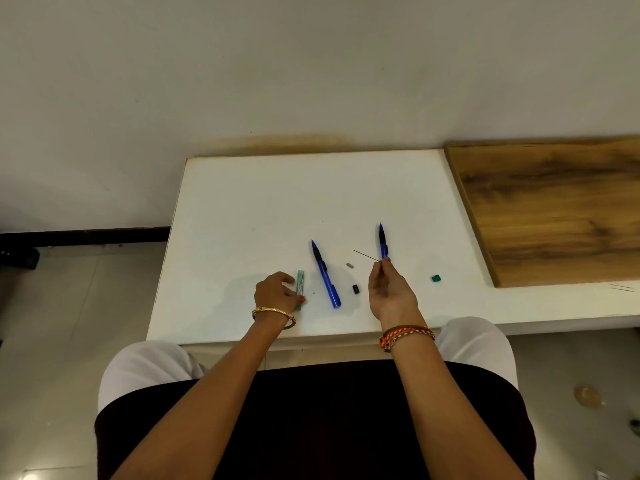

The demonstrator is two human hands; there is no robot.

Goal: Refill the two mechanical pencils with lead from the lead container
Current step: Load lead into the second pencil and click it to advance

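Left hand: my left hand (pixel 277 292) rests on the white tabletop (pixel 263 202) near its front edge, fingers curled round the slim green translucent lead container (pixel 300 288), which lies flat just beside the thumb and fingertips.
Right hand: my right hand (pixel 390 289) is raised palm-up above the table, fingertips pinched on a thin dark stick of lead (pixel 365 255) that slants up and to the left from the pinch.
Right-hand pencil: I see a blue mechanical pencil with a black grip (pixel 382 241) standing nearly straight away from me, tip far, its near end at my right fingertips; I cannot tell whether those fingers hold it as well or it lies on the table behind them.
Second pencil: the other blue plastic mechanical pencil (pixel 325 275) lies flat between my hands, tip pointing away, just right of the lead container and not touching it.
Small parts: a small grey piece (pixel 349 265) and a short black cap (pixel 355 289) lie between the lying pencil and my right hand; a small teal square piece (pixel 436 278) lies well off to the right.
Surroundings: a brown wood-grain board (pixel 554 209) adjoins the tabletop on the right.
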